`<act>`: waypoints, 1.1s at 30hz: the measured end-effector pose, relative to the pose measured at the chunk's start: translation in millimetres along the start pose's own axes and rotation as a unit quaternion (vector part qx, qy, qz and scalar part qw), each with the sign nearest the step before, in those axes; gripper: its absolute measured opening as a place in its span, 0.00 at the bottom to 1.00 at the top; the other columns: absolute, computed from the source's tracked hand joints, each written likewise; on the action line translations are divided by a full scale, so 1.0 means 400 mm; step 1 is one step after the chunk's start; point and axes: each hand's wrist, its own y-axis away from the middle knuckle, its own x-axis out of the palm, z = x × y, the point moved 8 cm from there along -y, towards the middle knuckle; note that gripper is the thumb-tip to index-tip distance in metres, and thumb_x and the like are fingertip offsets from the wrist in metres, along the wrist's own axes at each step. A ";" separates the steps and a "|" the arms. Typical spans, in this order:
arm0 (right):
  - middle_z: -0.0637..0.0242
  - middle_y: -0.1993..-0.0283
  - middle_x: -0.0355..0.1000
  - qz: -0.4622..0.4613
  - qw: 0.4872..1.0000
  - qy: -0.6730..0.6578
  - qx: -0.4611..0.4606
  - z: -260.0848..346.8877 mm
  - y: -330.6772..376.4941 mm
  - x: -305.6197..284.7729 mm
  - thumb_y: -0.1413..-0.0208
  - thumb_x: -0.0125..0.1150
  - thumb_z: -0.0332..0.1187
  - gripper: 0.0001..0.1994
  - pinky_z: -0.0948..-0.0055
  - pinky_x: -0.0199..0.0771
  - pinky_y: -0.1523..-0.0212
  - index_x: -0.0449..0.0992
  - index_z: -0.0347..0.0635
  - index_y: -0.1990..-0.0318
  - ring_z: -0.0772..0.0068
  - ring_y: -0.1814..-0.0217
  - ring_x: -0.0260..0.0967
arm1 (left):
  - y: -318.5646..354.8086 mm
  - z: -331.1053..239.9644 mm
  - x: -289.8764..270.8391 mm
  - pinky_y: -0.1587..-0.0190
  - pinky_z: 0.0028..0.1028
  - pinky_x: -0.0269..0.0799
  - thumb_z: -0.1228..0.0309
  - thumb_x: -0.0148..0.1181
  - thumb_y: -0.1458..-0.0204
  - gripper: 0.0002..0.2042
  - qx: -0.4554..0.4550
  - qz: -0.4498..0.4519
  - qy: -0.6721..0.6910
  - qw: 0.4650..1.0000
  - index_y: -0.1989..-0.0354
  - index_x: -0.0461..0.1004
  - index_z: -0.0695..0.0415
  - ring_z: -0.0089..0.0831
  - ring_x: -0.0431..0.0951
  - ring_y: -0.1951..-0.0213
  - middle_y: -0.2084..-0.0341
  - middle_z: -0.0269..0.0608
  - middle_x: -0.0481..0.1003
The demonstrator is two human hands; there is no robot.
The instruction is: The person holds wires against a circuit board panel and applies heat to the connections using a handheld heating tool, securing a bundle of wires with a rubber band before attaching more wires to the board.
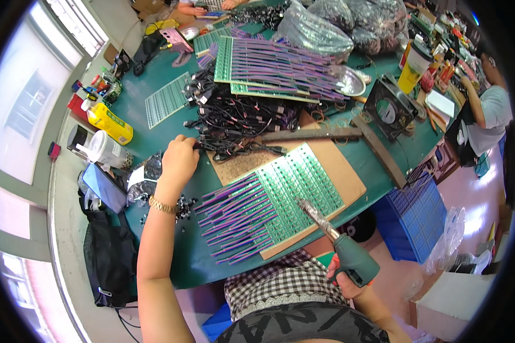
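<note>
In my right hand point(344, 279) is a soldering gun point(355, 260) with a green handle and a long metal barrel. Its tip points at a green circuit board panel point(303, 186); whether they touch I cannot tell. Rows of purple and dark wires point(234, 220) extend from the panel's left side. The panel lies on a brown board point(349, 177) near the table edge. Farther left, my left hand point(180, 160) has its fingers closed at the edge of a pile of black cables point(240, 117), apparently on one cable; the fingertips are partly hidden.
More wired panels point(269, 60) lie behind the cables, beside a bare panel point(167, 100). Metal bars point(377, 151) and a black fan point(389, 108) are at right. A yellow bottle point(110, 122), a cup point(106, 150) and a phone point(104, 187) stand left. Other people sit around the table.
</note>
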 end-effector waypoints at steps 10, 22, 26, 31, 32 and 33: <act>0.60 0.60 0.70 0.022 0.998 0.060 -0.008 -0.032 0.018 -0.009 0.44 0.62 0.41 0.22 0.76 0.72 0.70 0.68 0.40 0.46 0.72 0.65 0.72 | -0.026 0.048 0.019 0.60 0.42 0.68 0.75 0.48 0.48 0.04 0.010 0.012 -0.193 0.981 0.65 0.69 0.56 0.41 0.74 0.60 0.67 0.43 0.72; 0.58 0.66 0.76 -0.038 0.997 -0.008 -0.063 -0.001 -0.007 0.018 0.52 0.62 0.19 0.09 0.75 0.78 0.68 0.75 0.30 0.61 0.72 0.69 0.77 | 0.134 -0.003 0.043 0.61 0.21 0.67 0.76 0.47 0.38 0.05 -0.215 -0.049 0.666 0.713 0.57 0.69 0.58 0.20 0.71 0.68 0.70 0.34 0.72; 0.58 0.67 0.76 -0.008 0.994 0.093 -0.063 0.026 -0.009 0.026 0.52 0.63 0.21 0.09 0.75 0.78 0.68 0.75 0.30 0.62 0.72 0.70 0.77 | 0.144 -0.047 0.075 0.54 0.26 0.69 0.75 0.49 0.38 0.04 -0.177 -0.014 0.676 0.715 0.57 0.66 0.58 0.28 0.75 0.64 0.66 0.40 0.73; 0.59 0.68 0.77 -0.070 0.997 -0.003 -0.014 0.017 0.006 0.011 0.53 0.64 0.24 0.09 0.75 0.77 0.68 0.76 0.30 0.64 0.74 0.71 0.76 | 0.116 -0.039 0.067 0.56 0.26 0.71 0.69 0.44 0.33 0.08 -0.142 -0.035 0.700 0.699 0.53 0.65 0.60 0.29 0.75 0.65 0.68 0.40 0.73; 0.59 0.68 0.77 -0.067 0.998 -0.003 -0.017 0.011 0.008 0.008 0.53 0.64 0.24 0.09 0.75 0.77 0.68 0.76 0.30 0.64 0.74 0.71 0.76 | 0.113 -0.040 0.078 0.57 0.26 0.71 0.69 0.42 0.33 0.08 -0.142 -0.014 0.720 0.679 0.53 0.65 0.60 0.28 0.76 0.65 0.68 0.40 0.73; 0.59 0.67 0.77 -0.062 0.998 0.006 -0.020 -0.002 0.013 0.003 0.53 0.64 0.24 0.10 0.75 0.77 0.68 0.76 0.30 0.63 0.74 0.70 0.76 | 0.113 -0.044 0.090 0.57 0.26 0.72 0.69 0.40 0.32 0.09 -0.142 0.008 0.739 0.659 0.53 0.64 0.60 0.27 0.76 0.65 0.68 0.39 0.73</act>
